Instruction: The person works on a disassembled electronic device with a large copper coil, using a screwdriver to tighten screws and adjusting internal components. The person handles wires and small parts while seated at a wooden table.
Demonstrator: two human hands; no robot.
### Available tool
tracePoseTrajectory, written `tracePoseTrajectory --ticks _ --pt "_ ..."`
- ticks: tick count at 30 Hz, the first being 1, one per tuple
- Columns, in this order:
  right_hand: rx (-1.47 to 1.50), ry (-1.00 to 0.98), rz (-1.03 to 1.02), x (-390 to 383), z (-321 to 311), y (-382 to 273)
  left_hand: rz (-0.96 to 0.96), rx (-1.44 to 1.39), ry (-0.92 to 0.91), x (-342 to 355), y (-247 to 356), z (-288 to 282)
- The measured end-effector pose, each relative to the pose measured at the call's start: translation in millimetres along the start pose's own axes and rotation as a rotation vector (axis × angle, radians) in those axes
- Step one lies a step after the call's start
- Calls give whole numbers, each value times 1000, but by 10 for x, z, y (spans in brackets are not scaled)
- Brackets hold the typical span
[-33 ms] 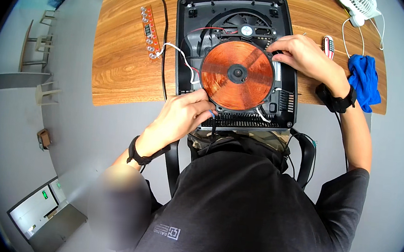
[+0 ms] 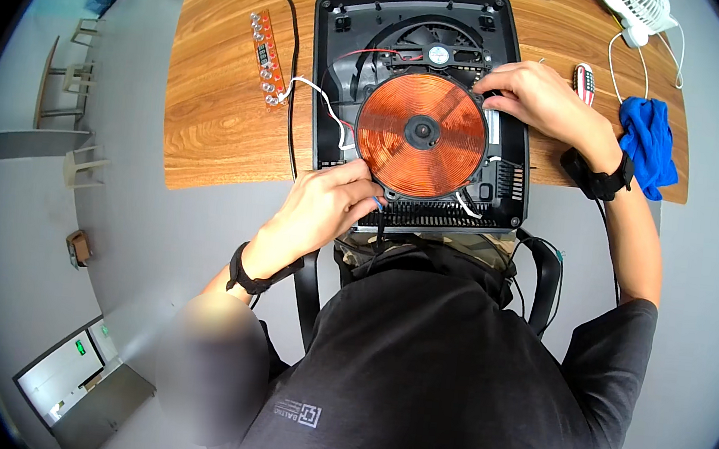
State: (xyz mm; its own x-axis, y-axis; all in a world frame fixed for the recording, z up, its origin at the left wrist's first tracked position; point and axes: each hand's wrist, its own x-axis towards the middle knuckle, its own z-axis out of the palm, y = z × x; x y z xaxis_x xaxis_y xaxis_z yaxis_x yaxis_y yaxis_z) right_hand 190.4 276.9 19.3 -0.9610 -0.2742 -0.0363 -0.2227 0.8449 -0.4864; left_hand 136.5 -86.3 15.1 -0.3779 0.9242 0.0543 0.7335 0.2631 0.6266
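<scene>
Across the near edge of the tabletop (image 2: pixel 213 128) lies the black case (image 2: pixel 357 29), its long axis running away from me and its near end jutting out over my lap. Inside it sits the copper coil (image 2: pixel 423 135), round and flat, so it has no long axis of its own; the fan (image 2: pixel 438 55) is just beyond it.

What matters most in space is the diagonal my hands make across that coil. My left hand (image 2: pixel 320 199) is at its near-left rim, so from that grip the coil lies away and to the right. My right hand (image 2: pixel 549 102) is at its far-right rim, so from there it lies to the left and nearer my body. Both are right at the edge; neither is clearly the nearer.

My left fingers bunch together low by the rim, with a small blue bit showing at their tips; whether they are clamped on the coil I can't make out. My right thumb and forefinger come in close to the rim, a slight gap between them, and I can't make out a pinch there either.

Left of the case, the red board (image 2: pixel 268 60) lies on the wood, a white wire (image 2: pixel 326 100) running from it into the case. To the right is the blue cloth (image 2: pixel 648 147).
</scene>
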Motion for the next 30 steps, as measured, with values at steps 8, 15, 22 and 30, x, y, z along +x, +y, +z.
tracePoseTrajectory --ticks 8,15,22,30 --pt "-21 53 -40 -9 44 7 11 94 17 12 -1 22" --pt "-81 13 24 -7 -9 -93 68 144 -39 59 17 12" --pt "-69 14 17 4 -16 -98 81 149 -33 68 4 49" --pt "-86 12 -52 30 -27 -64 51 100 -43 102 2 39"
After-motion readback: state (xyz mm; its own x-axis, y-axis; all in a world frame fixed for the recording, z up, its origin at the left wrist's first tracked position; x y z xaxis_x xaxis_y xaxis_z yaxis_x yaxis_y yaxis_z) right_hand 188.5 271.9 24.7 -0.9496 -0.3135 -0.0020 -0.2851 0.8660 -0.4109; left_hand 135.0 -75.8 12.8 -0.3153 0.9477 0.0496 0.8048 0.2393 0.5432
